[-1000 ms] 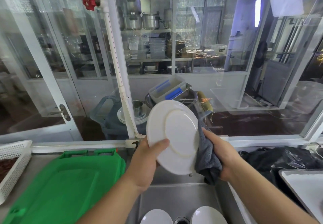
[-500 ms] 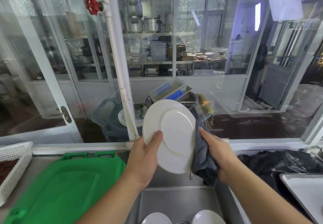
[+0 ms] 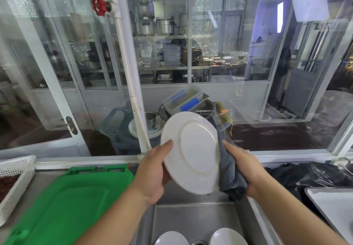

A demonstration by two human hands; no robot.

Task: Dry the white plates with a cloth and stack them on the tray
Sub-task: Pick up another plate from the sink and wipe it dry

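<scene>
I see the white plate (image 3: 193, 152) at centre frame above the sink (image 3: 193, 220), held on edge, underside toward me, long axis running upper left to lower right; my left hand (image 3: 152, 174) grips its left rim, thumb across it; my right hand (image 3: 246, 168) clutches the grey cloth (image 3: 229, 172) against its right rim; the green tray (image 3: 63, 202) lies lower left.

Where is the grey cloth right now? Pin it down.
In the head view the grey cloth is right of centre, bunched in the right hand and pressed to the right edge of the white plate, above the sink.
</scene>
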